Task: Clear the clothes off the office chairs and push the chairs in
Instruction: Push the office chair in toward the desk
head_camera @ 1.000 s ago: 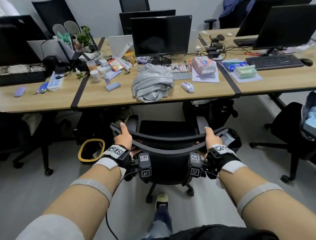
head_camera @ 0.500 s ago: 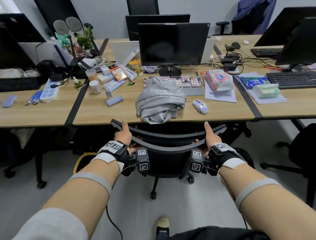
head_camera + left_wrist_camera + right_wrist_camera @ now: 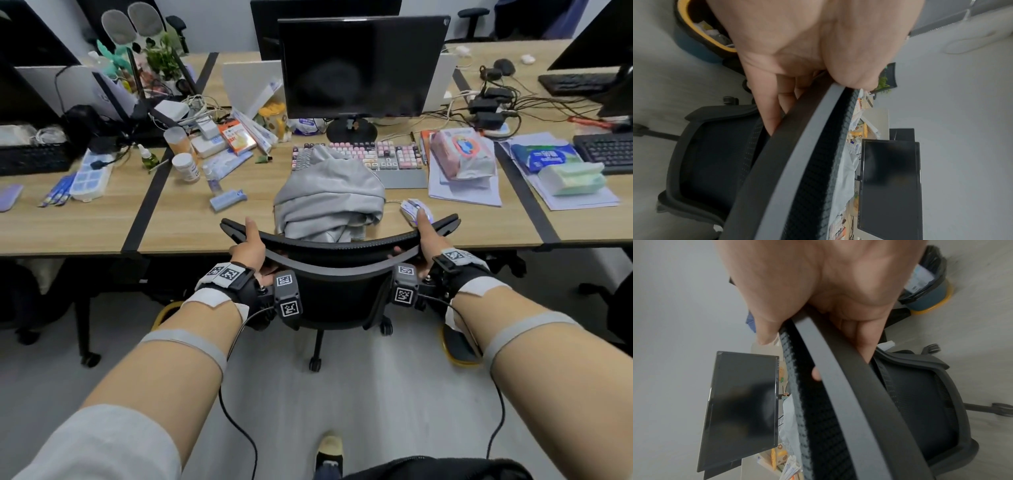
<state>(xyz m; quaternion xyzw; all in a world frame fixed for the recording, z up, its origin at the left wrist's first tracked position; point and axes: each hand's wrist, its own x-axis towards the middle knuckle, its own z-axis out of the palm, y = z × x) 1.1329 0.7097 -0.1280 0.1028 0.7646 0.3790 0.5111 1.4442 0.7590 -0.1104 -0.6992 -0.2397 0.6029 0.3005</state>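
A black mesh office chair stands tucked against the wooden desk, its seat hidden under the desktop. My left hand grips the left end of the backrest's top bar, thumb on top and fingers curled underneath. At the bar's right end my right hand holds it the same way. A bundled grey garment lies on the desk just beyond the chair, in front of the pink keyboard.
A dark monitor stands behind the keyboard, with a mouse, tissue packs, bottles and cables spread over the desks. Yellow-rimmed bins sit on the floor either side of the chair. My shoe shows at the bottom.
Both hands have moved forward with the chair, which has rolled toward the desk until its seat went under the desktop. The grip on the backrest is unchanged.
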